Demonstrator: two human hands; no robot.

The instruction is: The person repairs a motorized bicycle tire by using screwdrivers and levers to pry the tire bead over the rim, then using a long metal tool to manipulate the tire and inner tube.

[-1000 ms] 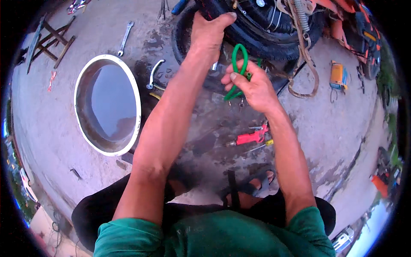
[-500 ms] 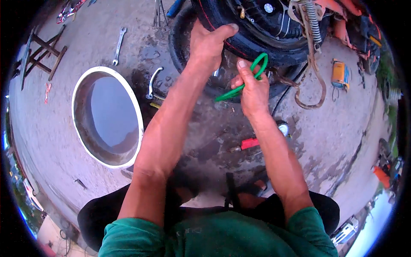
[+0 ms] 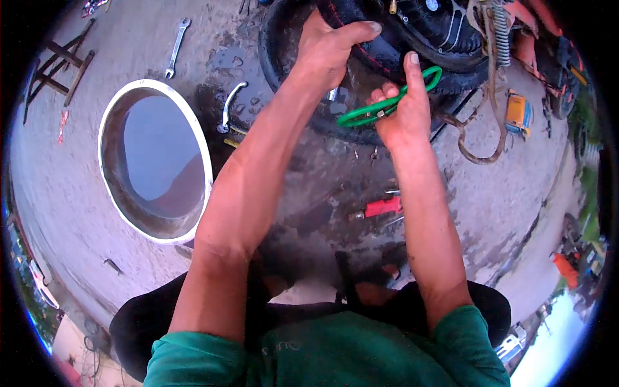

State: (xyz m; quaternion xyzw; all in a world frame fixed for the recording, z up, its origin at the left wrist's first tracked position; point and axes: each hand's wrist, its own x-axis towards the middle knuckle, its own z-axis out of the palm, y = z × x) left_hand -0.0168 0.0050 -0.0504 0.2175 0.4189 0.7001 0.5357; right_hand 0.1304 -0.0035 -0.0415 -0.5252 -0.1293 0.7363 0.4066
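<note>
Now the left hand (image 3: 329, 48) clamps its fingers over the black tyre (image 3: 412, 45) at the top, while the right hand (image 3: 400, 113) curls shut round green-handled scissors (image 3: 387, 103), just beside it. Below lies a red-handled tool (image 3: 380, 208); left, a white-rimmed water basin (image 3: 106, 122).

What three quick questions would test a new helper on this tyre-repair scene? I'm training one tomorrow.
1. True or false: the left hand grips the black tyre.
2. Which does the right hand hold? A) a spanner B) a green-handled tool C) a red-handled tool
3. Which lies nearer the white-rimmed basin of water: the red-handled tool or the curved spanner?

Key
1. True; its fingers curl over the tyre's edge.
2. B; the red-handled tool lies on the wet concrete ground.
3. The curved spanner, just off the basin's right rim.
</note>
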